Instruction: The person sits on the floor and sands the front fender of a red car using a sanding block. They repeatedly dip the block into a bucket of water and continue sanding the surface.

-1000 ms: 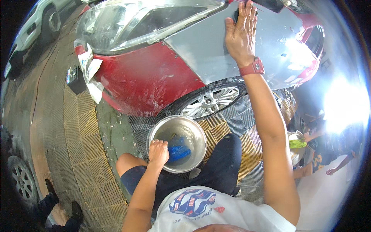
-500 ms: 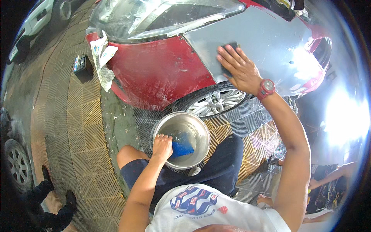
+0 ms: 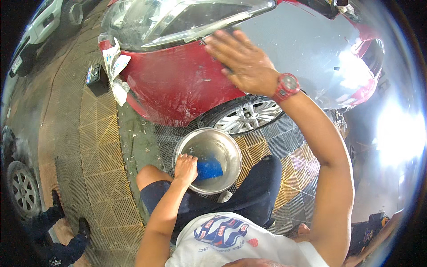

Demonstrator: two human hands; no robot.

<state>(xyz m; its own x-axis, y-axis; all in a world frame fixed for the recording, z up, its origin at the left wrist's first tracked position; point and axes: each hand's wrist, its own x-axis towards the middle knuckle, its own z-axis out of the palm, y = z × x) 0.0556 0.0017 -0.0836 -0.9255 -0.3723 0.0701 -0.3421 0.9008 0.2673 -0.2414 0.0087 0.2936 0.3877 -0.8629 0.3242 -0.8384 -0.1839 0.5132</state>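
Observation:
My right hand (image 3: 242, 62), with a red watch on the wrist, lies flat over the seam between the car's red bumper (image 3: 178, 84) and grey fender (image 3: 302, 49). A dark flat pad (image 3: 230, 30) peeks out from beneath its fingers, which are blurred; most of the pad is hidden. My left hand (image 3: 186, 167) is closed at the near left of a round metal pot (image 3: 238, 153). From its fingers a blue rectangular pad (image 3: 209, 169) reaches down into the pot, which seems to hold liquid. Above the bumper is the headlight (image 3: 200, 20), partly covered in clear film.
The front wheel (image 3: 249, 115) stands just beyond the pot. Torn paper (image 3: 116, 71) hangs off the bumper's left end beside a black battery-like box (image 3: 97, 80). Patterned floor tiles (image 3: 100, 155) spread leftward. Another person's legs (image 3: 66, 240) are at lower left, a loose wheel (image 3: 22, 189) above.
My right hand has slid left and up across the panel, from the grey fender to the bumper seam, with the dark pad under it. My left hand and the blue pad stay nearly still.

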